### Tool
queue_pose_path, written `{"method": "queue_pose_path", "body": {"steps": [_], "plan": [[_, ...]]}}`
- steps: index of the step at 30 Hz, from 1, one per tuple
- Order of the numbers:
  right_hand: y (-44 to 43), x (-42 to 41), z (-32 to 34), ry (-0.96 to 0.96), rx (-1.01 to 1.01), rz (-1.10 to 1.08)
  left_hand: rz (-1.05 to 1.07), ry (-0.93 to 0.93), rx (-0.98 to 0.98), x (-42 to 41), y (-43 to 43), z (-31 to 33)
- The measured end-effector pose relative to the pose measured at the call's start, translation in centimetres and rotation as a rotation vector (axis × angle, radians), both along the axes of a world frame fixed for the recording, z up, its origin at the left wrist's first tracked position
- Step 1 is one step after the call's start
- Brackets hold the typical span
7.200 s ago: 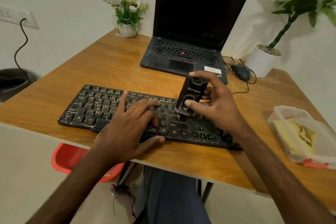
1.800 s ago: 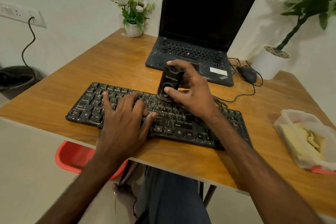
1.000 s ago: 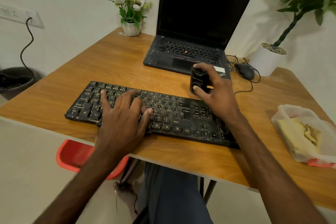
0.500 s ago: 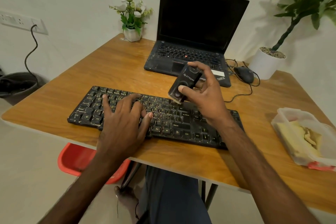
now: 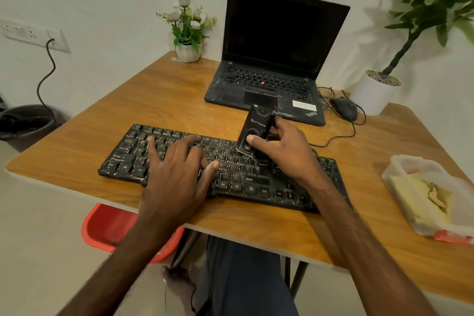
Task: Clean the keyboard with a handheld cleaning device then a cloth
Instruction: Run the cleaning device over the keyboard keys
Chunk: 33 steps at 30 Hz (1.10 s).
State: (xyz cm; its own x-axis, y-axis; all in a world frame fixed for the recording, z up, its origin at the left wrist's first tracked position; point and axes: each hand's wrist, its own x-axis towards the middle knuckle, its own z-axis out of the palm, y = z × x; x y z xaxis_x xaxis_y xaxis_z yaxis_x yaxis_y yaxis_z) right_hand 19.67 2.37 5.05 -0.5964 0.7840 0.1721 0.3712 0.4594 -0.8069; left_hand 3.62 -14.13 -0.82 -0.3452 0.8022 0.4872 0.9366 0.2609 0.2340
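Note:
A dusty black keyboard [image 5: 133, 151] lies across the front of the wooden table [image 5: 159, 100]. My left hand [image 5: 177, 172] rests flat on its middle keys with fingers spread, holding it down. My right hand [image 5: 284, 149] grips a small black handheld cleaning device [image 5: 255, 126], tilted, with its lower end touching the keys right of centre near the top rows. My thumb sits on the device's front. A yellow cloth [image 5: 420, 200] lies in a clear plastic container [image 5: 400, 161] at the right edge of the table.
An open black laptop [image 5: 272, 49] stands behind the keyboard. A black mouse [image 5: 343, 108] with a cable lies to its right. A white flower pot [image 5: 188, 51] is at the back, a potted plant [image 5: 377, 92] at the back right. A red stool [image 5: 107, 228] is under the table.
My right hand has brought the device from the keyboard's back right edge to the keys right of centre, lower end now on the keys. My left hand has stayed flat on the keyboard.

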Motion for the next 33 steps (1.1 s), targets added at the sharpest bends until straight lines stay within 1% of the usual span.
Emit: {"method": "queue_pose_path", "body": {"steps": [2,4,6,8,12,15,19,22,26,29,31,33], "plan": [[0.2,0.0,0.3,-0.074,0.002,0.013,-0.001,-0.003,-0.012,-0.1,0.0,-0.1],[0.2,0.0,0.4,-0.085,0.021,0.020,-0.002,-0.006,-0.016,-0.1,0.0,0.0],[0.1,-0.1,0.4,-0.013,0.013,0.027,-0.004,-0.010,-0.015,0.0,0.1,0.0],[0.0,-0.1,0.2,0.074,-0.043,0.032,-0.002,-0.008,-0.016,0.0,0.0,0.0],[0.0,-0.1,0.0,0.239,-0.262,0.069,0.001,0.010,-0.012,0.0,0.0,0.0],[-0.5,0.0,0.3,0.287,-0.266,0.119,0.000,0.008,-0.003,0.0,0.0,0.0],[-0.8,0.0,0.3,0.294,-0.195,0.128,-0.004,-0.002,-0.002,0.1,0.0,0.1],[-1.0,0.1,0.2,0.261,-0.144,0.136,-0.003,0.002,0.003,0.1,0.0,0.1],[-2.0,0.4,0.8,0.144,0.093,0.189,0.000,0.014,0.006,0.1,-0.1,0.1],[-2.6,0.3,0.8,-0.005,0.318,0.269,0.005,0.022,0.008,0.1,-0.1,0.0],[-1.9,0.4,0.8,-0.094,0.453,0.236,0.007,0.021,0.008,0.1,-0.1,0.0],[-1.2,0.8,0.8,-0.113,0.505,0.203,0.010,0.015,0.001,0.1,0.0,0.0]]}}
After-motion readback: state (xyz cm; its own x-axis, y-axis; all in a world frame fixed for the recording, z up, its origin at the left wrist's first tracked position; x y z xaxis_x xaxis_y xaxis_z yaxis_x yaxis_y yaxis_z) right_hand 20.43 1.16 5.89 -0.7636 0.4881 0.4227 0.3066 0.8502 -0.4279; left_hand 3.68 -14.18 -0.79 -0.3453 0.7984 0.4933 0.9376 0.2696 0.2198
